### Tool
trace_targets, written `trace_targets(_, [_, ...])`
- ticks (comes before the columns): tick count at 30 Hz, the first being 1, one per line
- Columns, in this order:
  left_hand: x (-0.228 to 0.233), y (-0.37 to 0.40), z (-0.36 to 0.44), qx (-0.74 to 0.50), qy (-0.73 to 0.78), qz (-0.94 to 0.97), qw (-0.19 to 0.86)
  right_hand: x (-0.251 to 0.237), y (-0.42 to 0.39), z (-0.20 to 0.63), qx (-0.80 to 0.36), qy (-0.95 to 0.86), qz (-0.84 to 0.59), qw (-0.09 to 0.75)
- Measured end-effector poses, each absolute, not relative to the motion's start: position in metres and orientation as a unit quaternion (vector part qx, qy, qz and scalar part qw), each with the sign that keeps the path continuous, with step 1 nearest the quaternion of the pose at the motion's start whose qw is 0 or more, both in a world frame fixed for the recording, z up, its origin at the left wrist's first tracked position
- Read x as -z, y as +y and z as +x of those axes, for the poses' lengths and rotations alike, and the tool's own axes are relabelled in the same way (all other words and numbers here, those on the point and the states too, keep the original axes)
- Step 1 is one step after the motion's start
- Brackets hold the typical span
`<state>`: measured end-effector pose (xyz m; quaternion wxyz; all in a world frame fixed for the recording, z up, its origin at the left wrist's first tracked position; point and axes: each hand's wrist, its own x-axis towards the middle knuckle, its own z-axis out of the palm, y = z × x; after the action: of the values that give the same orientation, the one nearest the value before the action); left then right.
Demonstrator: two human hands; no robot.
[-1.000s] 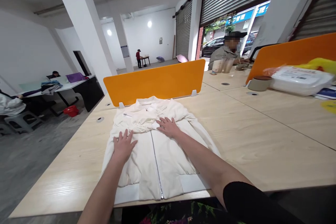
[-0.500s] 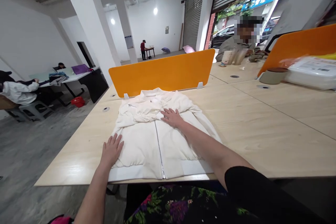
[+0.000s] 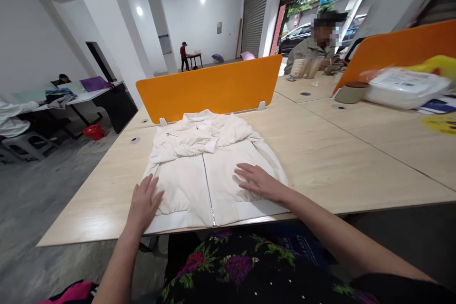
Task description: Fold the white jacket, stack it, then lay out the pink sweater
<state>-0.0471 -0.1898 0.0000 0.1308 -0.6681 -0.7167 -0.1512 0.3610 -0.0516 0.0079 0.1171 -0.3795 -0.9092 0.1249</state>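
Note:
A cream zip-up jacket (image 3: 178, 183) lies front up on the wooden table, its collar at the far side and its hem along the near edge. Both sleeves are folded across its upper part, and the metal zipper (image 3: 207, 185) runs closed down the middle. At the jacket's left side, my left hand (image 3: 144, 202) is open with fingers spread, over its edge. My right hand (image 3: 257, 181), open as well, is over the lower right front panel; whether it touches the cloth I cannot tell. Neither hand grips anything.
An orange divider (image 3: 210, 90) stands just behind the jacket. To the right are a white plastic-wrapped package (image 3: 406, 88), a round container (image 3: 351, 92) and paper cups (image 3: 296, 69). A person (image 3: 317, 42) sits across the table. The table's near edge (image 3: 89, 241) runs in front of me.
My right hand has left the folded sleeves and come nearer and to the right, over the lower front panel. My left hand stays by the jacket's left side. The view has shifted slightly.

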Motion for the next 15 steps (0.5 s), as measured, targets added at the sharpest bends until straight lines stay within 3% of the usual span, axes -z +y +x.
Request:
trace_targets(5, [0.012,-0.242,-0.021,0.053,-0.64,-0.757,0.116,-0.004,-0.092,0.41,-0.124,-0.911,-0.386,0.075])
trace_targets(8, [0.021,-0.257,-0.015,0.019,-0.649,-0.743,0.16,0.004,-0.107,0.42,-0.103,-0.921,-0.373,0.052])
trace_targets(15, [0.028,-0.281,-0.037,0.078,-0.597,-0.779,0.175,0.016,-0.12,0.437,-0.062,-0.929,-0.351,0.098])
